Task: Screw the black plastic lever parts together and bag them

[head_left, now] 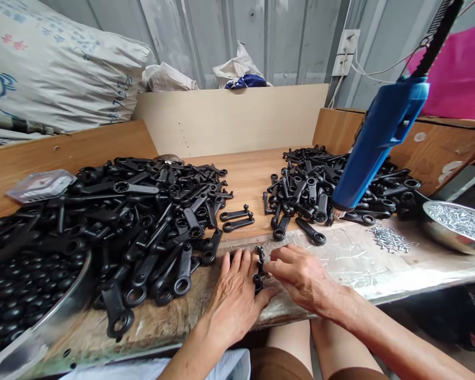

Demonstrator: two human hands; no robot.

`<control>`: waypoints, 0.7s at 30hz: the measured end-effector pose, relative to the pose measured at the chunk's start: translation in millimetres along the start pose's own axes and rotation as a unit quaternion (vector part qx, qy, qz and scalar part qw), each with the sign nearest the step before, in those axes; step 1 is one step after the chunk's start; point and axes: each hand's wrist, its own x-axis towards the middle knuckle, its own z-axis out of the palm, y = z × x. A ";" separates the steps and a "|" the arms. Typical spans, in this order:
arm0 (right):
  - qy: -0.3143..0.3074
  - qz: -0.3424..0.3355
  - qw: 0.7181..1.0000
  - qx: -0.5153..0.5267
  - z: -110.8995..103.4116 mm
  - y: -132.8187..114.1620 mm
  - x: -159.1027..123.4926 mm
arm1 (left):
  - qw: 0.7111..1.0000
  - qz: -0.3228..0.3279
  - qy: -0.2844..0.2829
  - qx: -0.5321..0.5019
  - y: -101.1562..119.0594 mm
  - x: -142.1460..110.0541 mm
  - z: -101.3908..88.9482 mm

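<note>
My left hand (pixel 237 295) lies palm down at the table's front edge, fingers stretched out and thumb apart. Beneath it are black parts, mostly hidden, whose small knob-like ends (pixel 258 282) stick out to the right of the fingers. From the right, my right hand (pixel 301 274) reaches to these ends with bent fingers drawn together; whatever its fingertips hold is hidden. Just beyond my hands, two black crank handles (pixel 238 222) lie side by side. A large pile of black crank handles (pixel 142 211) spreads to the left, and another pile (pixel 304 184) is at the back right.
A blue electric screwdriver (pixel 380 142) hangs over the right pile. Small screws (pixel 391 238) lie near a metal bowl (pixel 451 237) of screws. At lower left is a metal basin (pixel 69 306) of black balls. A clear plastic box (pixel 41 186) sits by the left pile.
</note>
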 end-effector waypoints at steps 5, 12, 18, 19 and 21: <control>-0.067 -0.065 0.994 -0.056 2.3 -16.8 22.9 | 0.999 -0.011 -0.025 -0.019 3.4 0.9 -7.5; -0.063 -0.006 0.993 -0.104 1.1 -10.9 15.8 | 0.999 -0.021 -0.034 -0.009 4.3 2.2 -7.2; -0.074 0.043 0.993 -0.084 -1.7 -4.1 5.7 | 0.999 0.009 0.040 0.024 -0.3 -1.1 1.0; -0.082 0.050 0.992 -0.082 -0.6 -1.7 4.0 | 0.998 0.014 0.044 0.031 -1.8 -1.8 1.1; -0.094 0.068 0.990 -0.077 1.1 3.9 0.2 | 0.998 0.019 0.049 0.038 -5.3 -3.6 0.8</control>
